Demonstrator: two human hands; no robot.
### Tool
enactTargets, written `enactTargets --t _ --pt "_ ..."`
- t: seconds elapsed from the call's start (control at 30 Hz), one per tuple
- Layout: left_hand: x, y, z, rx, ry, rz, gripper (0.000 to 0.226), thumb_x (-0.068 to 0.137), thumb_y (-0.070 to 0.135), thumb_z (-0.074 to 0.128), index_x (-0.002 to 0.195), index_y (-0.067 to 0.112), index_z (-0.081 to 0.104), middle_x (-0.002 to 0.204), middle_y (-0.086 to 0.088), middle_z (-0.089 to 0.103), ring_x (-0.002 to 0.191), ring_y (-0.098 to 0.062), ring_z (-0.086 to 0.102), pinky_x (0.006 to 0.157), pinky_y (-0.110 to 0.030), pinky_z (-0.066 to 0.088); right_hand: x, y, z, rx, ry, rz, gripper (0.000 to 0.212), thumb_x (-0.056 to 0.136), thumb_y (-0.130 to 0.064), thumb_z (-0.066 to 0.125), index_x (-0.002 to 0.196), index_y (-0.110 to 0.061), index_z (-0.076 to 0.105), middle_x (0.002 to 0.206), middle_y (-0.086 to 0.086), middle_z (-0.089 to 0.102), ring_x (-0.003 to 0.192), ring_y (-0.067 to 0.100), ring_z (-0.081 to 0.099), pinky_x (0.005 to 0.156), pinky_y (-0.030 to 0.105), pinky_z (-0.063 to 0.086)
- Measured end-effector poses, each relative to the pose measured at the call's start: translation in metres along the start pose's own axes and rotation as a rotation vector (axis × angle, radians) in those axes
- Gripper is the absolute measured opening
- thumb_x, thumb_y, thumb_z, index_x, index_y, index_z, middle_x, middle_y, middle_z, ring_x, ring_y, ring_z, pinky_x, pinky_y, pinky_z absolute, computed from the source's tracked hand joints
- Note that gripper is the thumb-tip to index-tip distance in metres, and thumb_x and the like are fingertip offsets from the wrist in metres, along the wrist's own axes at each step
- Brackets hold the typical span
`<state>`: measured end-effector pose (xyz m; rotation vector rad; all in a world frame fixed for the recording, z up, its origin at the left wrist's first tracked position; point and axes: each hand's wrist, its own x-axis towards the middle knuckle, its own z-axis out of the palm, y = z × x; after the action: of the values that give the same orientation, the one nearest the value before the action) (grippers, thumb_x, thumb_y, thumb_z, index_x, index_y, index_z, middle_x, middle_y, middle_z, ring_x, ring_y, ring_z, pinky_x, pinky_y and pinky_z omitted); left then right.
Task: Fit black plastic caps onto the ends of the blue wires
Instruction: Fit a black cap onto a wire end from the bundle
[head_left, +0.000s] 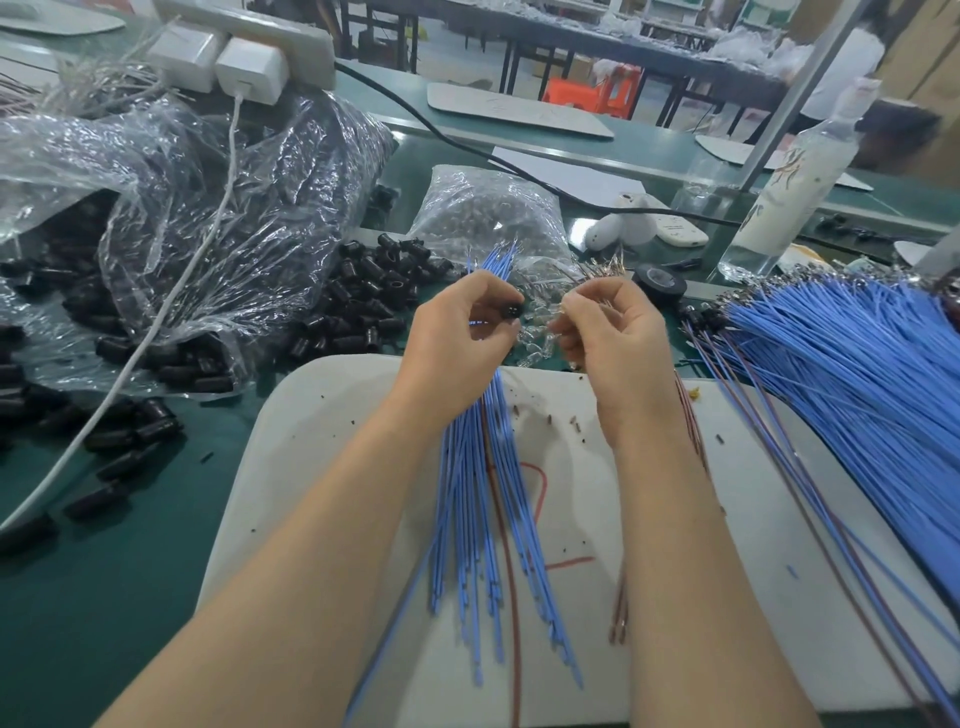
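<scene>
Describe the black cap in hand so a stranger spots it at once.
Start at the white board in front of the person. Above its far edge, the left hand pinches one black cap. Unlike the loose caps heaped to its left, it is held off the table.

Left hand (457, 332) pinches a small round black plastic cap (511, 310): smooth, faint sheen. Bundle of thin blue wires (480, 467): plastic insulation, smooth, satin. Thin brown wires (619, 608) in right hand (608, 332): bright bare metal tips. Loose heap of black plastic cylinders (374, 296): glossy. Crumpled clear plastic bag (218, 171): thin film, shiny, heavily creased. Flat white board (322, 410): matt, smooth, flecked with dark crumbs. Green table top (104, 545): matt. Black tape roll (660, 283): glossy.
</scene>
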<state>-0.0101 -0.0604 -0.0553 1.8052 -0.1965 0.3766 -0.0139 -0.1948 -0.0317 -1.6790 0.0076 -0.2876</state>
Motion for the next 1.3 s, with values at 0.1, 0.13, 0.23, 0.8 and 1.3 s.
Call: enactTargets --t 0.1,0.13,0.23,0.8,1.3 --pt "-0.003 0.002 0.002 0.064 0.018 0.059 0.02 0.085 0.001 0.06 0.091 0.02 0.062 0.084 0.011 0.064 0.085 -0.008 0.062 0.082 -0.018 0.051 -0.003 0.001 0.003 -0.272 -0.012 -0.15 0.018 0.089 -0.009 0.056 0.089 -0.022 0.068 0.073 -0.006 0.065 0.066 0.009 0.057 0.067 0.03 0.05" --pt "-0.004 0.002 0.002 0.096 0.023 0.091 0.02 0.085 0.0 0.059 0.093 0.018 0.061 0.086 0.008 0.064 0.085 -0.01 0.062 0.082 -0.021 0.051 -0.004 0.0 0.005 -0.323 -0.039 -0.189 0.017 0.089 -0.009 0.057 0.091 -0.02 0.069 0.075 -0.009 0.065 0.066 0.005 0.057 0.068 0.025 0.049" --pt "-0.005 0.001 0.004 0.145 0.025 0.122 0.02 0.085 -0.001 0.058 0.098 0.014 0.058 0.092 -0.001 0.065 0.087 -0.018 0.063 0.081 -0.036 0.053 -0.009 -0.002 0.011 -0.416 -0.11 -0.225 0.011 0.085 -0.016 0.068 0.096 -0.019 0.07 0.084 -0.009 0.067 0.073 -0.003 0.061 0.072 0.013 0.048" --pt "-0.007 0.002 0.013 0.335 0.162 0.074 0.008 0.084 0.008 0.057 0.083 0.004 0.064 0.08 -0.007 0.066 0.076 -0.03 0.061 0.07 -0.044 0.051 -0.015 0.0 0.024 -0.53 0.056 -0.457 0.01 0.083 -0.022 0.071 0.082 -0.014 0.066 0.079 0.003 0.063 0.067 0.012 0.057 0.07 0.033 0.049" --pt "-0.005 0.0 0.008 0.371 0.148 0.124 0.016 0.08 0.0 0.052 0.085 0.004 0.066 0.078 -0.009 0.067 0.073 -0.03 0.059 0.068 -0.043 0.05 -0.016 -0.008 0.016 -0.579 -0.093 -0.355 0.013 0.081 -0.017 0.072 0.093 -0.014 0.067 0.087 0.001 0.062 0.075 0.011 0.055 0.077 0.029 0.047"
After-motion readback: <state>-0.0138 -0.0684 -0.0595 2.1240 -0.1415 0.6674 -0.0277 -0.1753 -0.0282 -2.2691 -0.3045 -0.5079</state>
